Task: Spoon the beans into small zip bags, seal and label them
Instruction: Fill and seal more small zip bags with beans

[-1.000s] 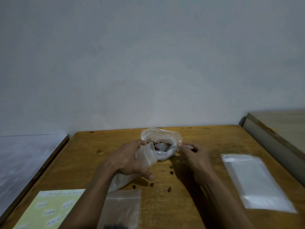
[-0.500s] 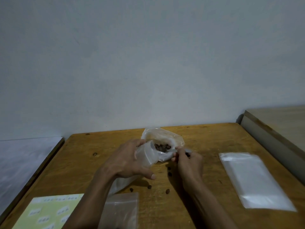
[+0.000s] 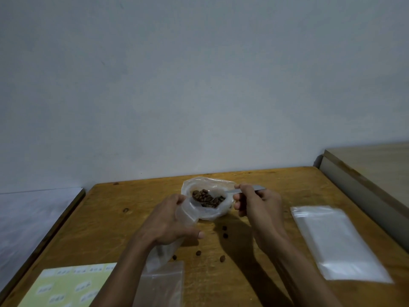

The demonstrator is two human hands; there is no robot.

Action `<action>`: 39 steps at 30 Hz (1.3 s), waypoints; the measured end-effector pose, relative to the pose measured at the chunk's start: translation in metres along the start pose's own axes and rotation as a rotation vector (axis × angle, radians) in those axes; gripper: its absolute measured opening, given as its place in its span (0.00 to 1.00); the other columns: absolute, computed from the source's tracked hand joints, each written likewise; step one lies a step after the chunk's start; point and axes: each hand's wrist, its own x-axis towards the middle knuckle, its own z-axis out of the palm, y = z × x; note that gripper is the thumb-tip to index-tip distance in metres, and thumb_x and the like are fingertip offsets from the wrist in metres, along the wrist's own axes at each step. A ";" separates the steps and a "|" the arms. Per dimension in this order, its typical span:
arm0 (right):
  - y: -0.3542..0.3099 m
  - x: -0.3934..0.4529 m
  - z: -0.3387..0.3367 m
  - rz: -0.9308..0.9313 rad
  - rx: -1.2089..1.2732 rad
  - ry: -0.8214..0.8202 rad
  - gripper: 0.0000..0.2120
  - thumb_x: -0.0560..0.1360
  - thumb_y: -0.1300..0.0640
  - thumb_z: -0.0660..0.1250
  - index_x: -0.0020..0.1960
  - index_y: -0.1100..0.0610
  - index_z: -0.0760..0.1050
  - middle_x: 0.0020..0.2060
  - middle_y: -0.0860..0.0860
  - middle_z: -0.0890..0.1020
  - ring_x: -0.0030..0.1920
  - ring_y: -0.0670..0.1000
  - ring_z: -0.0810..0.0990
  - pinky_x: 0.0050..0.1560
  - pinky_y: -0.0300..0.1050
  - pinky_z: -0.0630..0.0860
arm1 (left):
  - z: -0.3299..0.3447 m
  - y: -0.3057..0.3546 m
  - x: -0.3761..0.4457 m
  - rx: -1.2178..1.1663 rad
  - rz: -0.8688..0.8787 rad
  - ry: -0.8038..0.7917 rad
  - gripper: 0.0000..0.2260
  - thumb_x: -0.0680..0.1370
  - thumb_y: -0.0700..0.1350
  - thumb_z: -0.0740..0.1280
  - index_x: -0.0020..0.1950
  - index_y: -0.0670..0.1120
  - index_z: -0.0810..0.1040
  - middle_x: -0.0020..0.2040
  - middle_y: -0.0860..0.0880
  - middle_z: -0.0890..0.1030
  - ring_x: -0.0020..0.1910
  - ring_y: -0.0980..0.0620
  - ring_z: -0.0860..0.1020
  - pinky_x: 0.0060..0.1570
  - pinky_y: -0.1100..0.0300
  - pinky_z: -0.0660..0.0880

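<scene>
Brown roasted beans heaped in a crumpled clear plastic bag lying open-mouthed near the far middle of the brown wooden worktop. Left hand just on the near left of that bean bag, fingers and thumb curled round a small clear zip bag, mouth held open and touching the bean bag's rim, lower end trailing back under the wrist. Right hand just on the right of the bean bag, fingers curled round the handle of a slim metal spoon, bowl end reaching into the beans. Both forearms running in from the near edge, converging toward the bean bag, wrists raised off the wood. Several loose dark beans scattered on the wood just nearer than the bean bag, between the two forearms. Stack of flat clear zip bags well to the right of the bean bag, close to the worktop's right edge. Pale yellow sheet of white labels near and left of the bean bag, at the near edge; another flat clear bag just beside that sheet, partly under the left forearm. Bare wood open on the left of the bean bag up to the far edge against a plain grey wall. Lower grey surface past the left edge, pale wooden surface past the right.
</scene>
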 end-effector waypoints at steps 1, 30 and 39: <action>0.000 -0.003 0.002 -0.051 -0.094 -0.041 0.11 0.80 0.55 0.66 0.43 0.57 0.83 0.32 0.53 0.84 0.31 0.47 0.80 0.36 0.46 0.78 | 0.001 0.000 0.000 -0.011 0.002 0.001 0.51 0.58 0.61 0.83 0.76 0.51 0.65 0.70 0.52 0.72 0.64 0.51 0.72 0.57 0.56 0.76; 0.013 0.003 -0.002 0.019 0.035 0.148 0.09 0.81 0.59 0.64 0.44 0.56 0.81 0.31 0.51 0.83 0.31 0.48 0.80 0.35 0.45 0.77 | 0.013 -0.002 0.006 0.021 -0.027 0.051 0.50 0.56 0.61 0.84 0.73 0.51 0.69 0.67 0.52 0.74 0.62 0.51 0.74 0.56 0.54 0.78; 0.007 -0.021 0.003 -0.479 -0.428 -0.111 0.11 0.81 0.54 0.65 0.41 0.42 0.79 0.32 0.45 0.83 0.32 0.46 0.82 0.29 0.40 0.79 | 0.015 -0.003 0.007 -0.018 -0.022 0.048 0.50 0.54 0.64 0.82 0.72 0.51 0.70 0.67 0.53 0.75 0.61 0.51 0.76 0.51 0.58 0.77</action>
